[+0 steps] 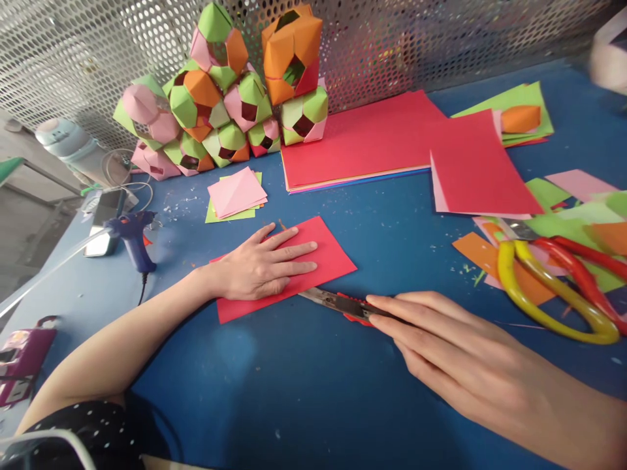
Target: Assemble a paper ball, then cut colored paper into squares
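Flat on a piece of red paper, my left hand presses down with its fingers spread. My right hand grips a utility knife with a red and dark body. Its blade reaches the lower edge of the paper, close to my left fingers; whether the tip is under the sheet I cannot tell. Just behind my left hand lies a small stack of pink and green paper squares.
Folded paper balls are piled against a perforated metal panel. Large red sheets lie at the back. Yellow-handled scissors and red-handled ones rest on scraps at right. A glue gun and a purple box are left.
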`<state>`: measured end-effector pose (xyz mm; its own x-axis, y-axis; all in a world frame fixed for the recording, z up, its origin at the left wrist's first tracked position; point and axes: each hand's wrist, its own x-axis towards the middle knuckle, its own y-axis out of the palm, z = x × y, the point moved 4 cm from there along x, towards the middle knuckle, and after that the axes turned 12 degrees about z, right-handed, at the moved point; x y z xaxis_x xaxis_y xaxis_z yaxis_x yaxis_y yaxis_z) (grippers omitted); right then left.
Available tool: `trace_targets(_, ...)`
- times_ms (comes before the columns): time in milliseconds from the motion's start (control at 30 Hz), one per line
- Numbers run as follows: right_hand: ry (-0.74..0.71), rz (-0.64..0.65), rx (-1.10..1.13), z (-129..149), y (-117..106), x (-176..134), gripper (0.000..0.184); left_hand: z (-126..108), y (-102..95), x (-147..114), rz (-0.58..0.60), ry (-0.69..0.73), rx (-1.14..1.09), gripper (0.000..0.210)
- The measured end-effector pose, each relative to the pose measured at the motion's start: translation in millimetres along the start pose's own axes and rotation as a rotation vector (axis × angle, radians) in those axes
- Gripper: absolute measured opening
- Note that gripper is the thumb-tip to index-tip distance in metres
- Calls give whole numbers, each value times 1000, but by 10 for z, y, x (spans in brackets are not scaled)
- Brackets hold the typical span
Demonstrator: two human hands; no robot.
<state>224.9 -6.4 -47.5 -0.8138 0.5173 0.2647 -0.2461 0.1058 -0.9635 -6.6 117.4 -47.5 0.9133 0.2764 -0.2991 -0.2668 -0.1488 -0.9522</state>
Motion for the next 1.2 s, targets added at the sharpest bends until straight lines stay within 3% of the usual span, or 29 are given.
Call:
trace_targets(267, 31, -18, -11, 18, -7, 50, 34, 8, 17, 0, -8, 11, 9, 49)
trace_targets(400, -52, 11, -17, 44, -34, 89, 30, 7, 18, 3, -8, 4, 9, 49)
trace_targets(900, -131, -17, -139, 57, -125, 202, 40, -10, -29, 5, 82, -3, -38, 50)
trace_targets(1200, -120, 14, -117, 121, 23, 109, 39, -22, -23, 19, 94, -24, -34, 51)
